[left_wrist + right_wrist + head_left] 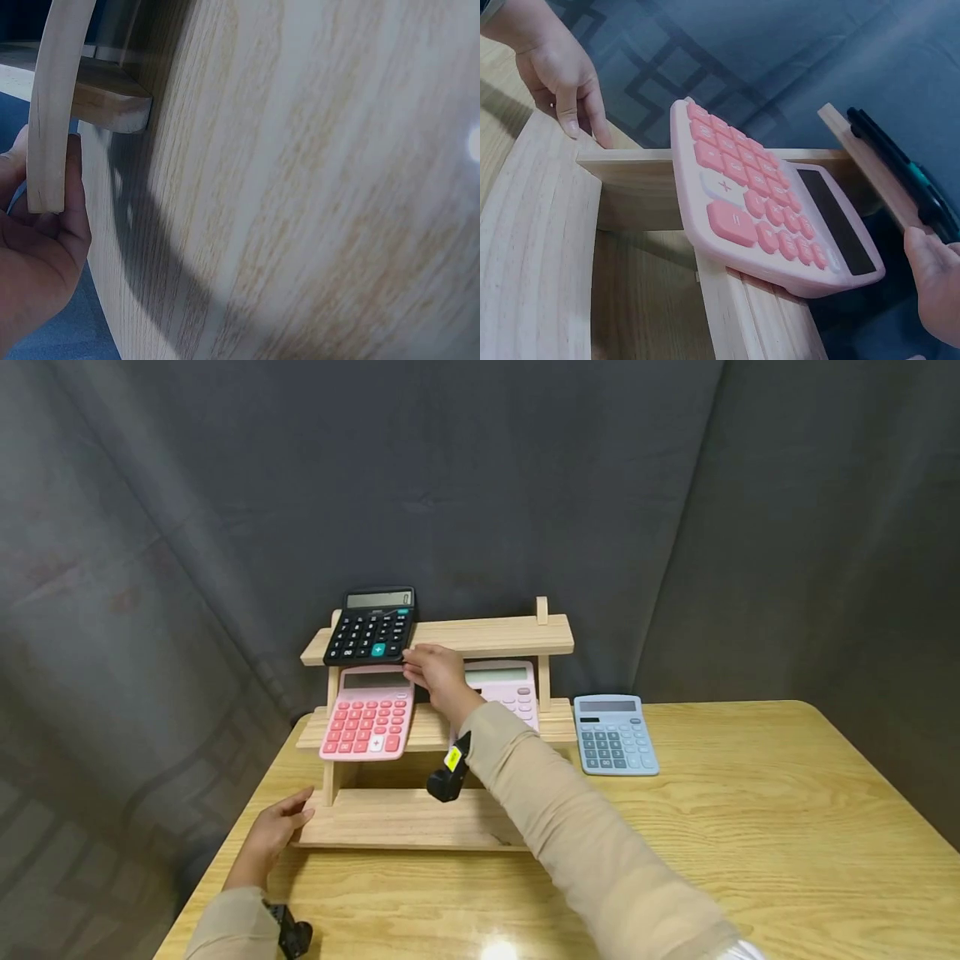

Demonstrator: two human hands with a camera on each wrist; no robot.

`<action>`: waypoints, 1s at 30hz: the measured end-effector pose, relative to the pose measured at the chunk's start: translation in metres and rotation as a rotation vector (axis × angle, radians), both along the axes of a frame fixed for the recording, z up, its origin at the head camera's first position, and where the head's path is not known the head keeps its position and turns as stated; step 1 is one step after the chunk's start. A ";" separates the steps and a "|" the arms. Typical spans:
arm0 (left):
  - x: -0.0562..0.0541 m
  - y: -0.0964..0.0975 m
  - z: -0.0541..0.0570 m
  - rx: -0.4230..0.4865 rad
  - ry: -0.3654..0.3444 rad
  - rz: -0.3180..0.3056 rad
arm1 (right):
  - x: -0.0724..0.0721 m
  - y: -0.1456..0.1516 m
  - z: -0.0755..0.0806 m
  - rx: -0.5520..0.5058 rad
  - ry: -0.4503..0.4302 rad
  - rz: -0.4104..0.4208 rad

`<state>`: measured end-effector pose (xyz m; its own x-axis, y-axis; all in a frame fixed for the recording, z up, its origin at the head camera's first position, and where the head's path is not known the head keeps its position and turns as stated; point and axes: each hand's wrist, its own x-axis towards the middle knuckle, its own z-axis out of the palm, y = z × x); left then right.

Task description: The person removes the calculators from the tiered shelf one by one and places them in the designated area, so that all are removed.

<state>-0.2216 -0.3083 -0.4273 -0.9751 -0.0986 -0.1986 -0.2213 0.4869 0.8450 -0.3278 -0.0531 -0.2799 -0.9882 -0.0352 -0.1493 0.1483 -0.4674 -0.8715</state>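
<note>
The right hand point(437, 670) reaches to the top shelf point(487, 635) of a wooden rack, its fingertips at the lower right corner of the black calculator point(373, 628); whether they pinch it I cannot tell. That calculator sits at the top shelf's left end, tilted back, its display reading 0. The left hand point(273, 831) grips the left end of the bottom shelf point(405, 817), thumb and fingers on opposite faces of the board.

Below the black calculator, the coral-keyed pink calculator point(367, 714) leans at the left end of the middle shelf point(431, 727), its lower edge past the shelf's front edge. A paler pink calculator point(525, 693) stands toward that shelf's right end, partly hidden by the right arm. Farther out, a blue calculator point(617, 735) is by the tabletop's point(750, 793) back edge, just right of the rack. A dark curtain point(465, 477) hangs behind.
</note>
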 end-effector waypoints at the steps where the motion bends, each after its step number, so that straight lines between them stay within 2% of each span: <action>1: 0.000 0.000 0.000 -0.003 -0.003 0.000 | -0.002 -0.002 -0.002 0.002 0.005 -0.009; 3: 0.000 -0.001 0.000 -0.003 -0.007 0.006 | -0.007 -0.007 -0.005 0.013 0.021 -0.033; 8: -0.003 -0.003 0.001 0.008 0.001 0.004 | -0.056 -0.025 -0.044 -0.074 0.097 -0.033; 10: -0.003 -0.003 0.000 0.014 0.005 -0.007 | -0.066 -0.029 -0.052 -0.093 0.094 -0.042; 13: -0.003 -0.002 -0.001 0.026 0.000 -0.004 | -0.055 -0.033 -0.041 -0.056 0.037 -0.102; 15: -0.002 -0.003 -0.002 0.022 -0.001 0.003 | -0.053 -0.035 -0.040 -0.058 0.019 -0.128; 19: -0.002 -0.003 -0.002 0.011 -0.006 0.003 | -0.089 -0.047 -0.069 -0.108 0.033 -0.153; 21: -0.003 -0.003 -0.002 0.008 -0.009 0.000 | -0.106 -0.049 -0.085 -0.147 0.078 -0.155; 22: -0.003 -0.003 -0.003 0.009 -0.011 0.003 | -0.100 -0.048 -0.080 -0.145 0.063 -0.159; 24: -0.003 -0.002 -0.003 0.004 -0.013 0.003 | -0.075 -0.041 -0.059 -0.138 0.018 -0.172; 26: -0.003 -0.001 -0.004 0.004 -0.014 0.003 | -0.043 -0.033 -0.033 -0.118 -0.019 -0.190; 28: -0.003 0.000 -0.004 0.007 -0.009 0.000 | -0.002 -0.024 0.003 -0.084 -0.100 -0.205; 30: -0.003 0.002 -0.005 0.005 -0.002 -0.005 | 0.010 -0.019 0.010 -0.095 -0.120 -0.224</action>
<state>-0.2243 -0.3066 -0.4319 -0.9751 -0.0928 -0.2015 -0.2210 0.4836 0.8469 -0.3181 -0.0723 -0.2697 -0.9481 0.1633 -0.2728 0.1317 -0.5789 -0.8047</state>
